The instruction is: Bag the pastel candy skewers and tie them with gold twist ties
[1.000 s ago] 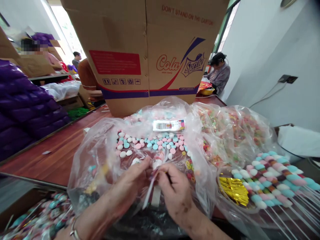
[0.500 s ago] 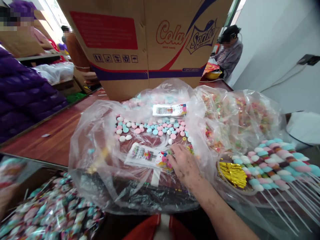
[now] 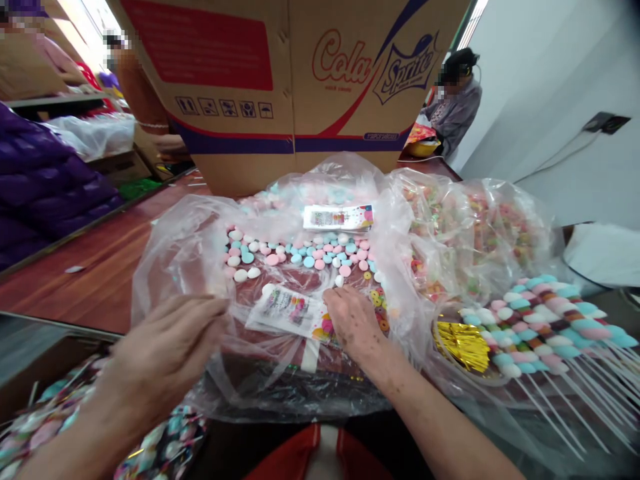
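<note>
A stack of white printed candy bags (image 3: 287, 311) lies on clear plastic sheeting in front of me. My right hand (image 3: 353, 319) is at its right end, fingers curled down and closed on the bag edge; the fingertips are partly hidden. My left hand (image 3: 173, 340), slightly blurred, is in the air left of the bags, fingers stretched toward them and nothing visible in it. Pink, blue and white candies (image 3: 310, 257) are scattered behind the bags, with a second bag stack (image 3: 339, 218) beyond. Small ring candies (image 3: 379, 308) lie beside my right hand.
Candy skewers (image 3: 540, 320) on white sticks lie at right by a tub of gold ties (image 3: 463, 345). A box of wrapped candy sticks (image 3: 165, 433) stands lower left. A big carton (image 3: 325, 153) blocks the back. Filled clear bags (image 3: 480, 227) sit back right. Other people are behind.
My left hand has come into clear view from the lower left, toward the bags. My right hand's fingers have curled in at the bag's right end. The view has shifted slightly.
</note>
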The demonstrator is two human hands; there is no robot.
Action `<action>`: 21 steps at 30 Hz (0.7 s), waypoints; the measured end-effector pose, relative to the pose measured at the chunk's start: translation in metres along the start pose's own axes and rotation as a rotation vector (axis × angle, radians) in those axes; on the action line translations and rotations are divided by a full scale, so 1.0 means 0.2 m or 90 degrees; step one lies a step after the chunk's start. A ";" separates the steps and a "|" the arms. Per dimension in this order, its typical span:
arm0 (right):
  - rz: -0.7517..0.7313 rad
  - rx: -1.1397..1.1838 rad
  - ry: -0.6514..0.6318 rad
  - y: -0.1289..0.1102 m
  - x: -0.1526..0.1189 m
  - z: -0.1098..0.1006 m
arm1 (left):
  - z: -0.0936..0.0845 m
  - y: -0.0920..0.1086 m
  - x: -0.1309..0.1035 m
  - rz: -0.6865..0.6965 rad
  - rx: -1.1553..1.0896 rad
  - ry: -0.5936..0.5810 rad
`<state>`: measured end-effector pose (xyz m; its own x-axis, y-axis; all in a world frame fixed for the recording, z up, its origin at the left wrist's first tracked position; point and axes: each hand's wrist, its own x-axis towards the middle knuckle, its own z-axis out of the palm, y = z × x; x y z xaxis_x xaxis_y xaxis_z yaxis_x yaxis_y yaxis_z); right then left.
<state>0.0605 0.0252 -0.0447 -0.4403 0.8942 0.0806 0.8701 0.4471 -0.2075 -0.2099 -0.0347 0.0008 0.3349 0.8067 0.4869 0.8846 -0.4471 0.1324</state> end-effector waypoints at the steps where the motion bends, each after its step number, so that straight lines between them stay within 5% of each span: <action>1: 0.000 -0.004 0.006 0.00 0.00 0.00 | 0.07 0.05 0.07 0.074 -0.005 0.007; 4: -0.001 0.011 0.063 0.01 -0.02 -0.02 | 0.25 0.19 0.23 0.143 -0.013 0.001; 8: 0.001 0.184 0.195 0.04 -0.04 -0.05 | 0.39 0.26 0.36 0.105 -0.117 -0.103; 15: 0.059 0.474 0.184 0.12 -0.11 -0.06 | 0.36 0.27 0.43 -0.001 -0.366 -0.317; 21: -0.044 0.418 0.249 0.15 -0.16 -0.09 | 0.37 0.26 0.42 0.039 -0.367 -0.336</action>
<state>0.1044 0.0095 -0.0369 -0.2722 0.8616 0.4285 0.4794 0.5075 -0.7160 -0.1108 0.0390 -0.0157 0.6157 0.7863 0.0514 0.6001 -0.5103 0.6160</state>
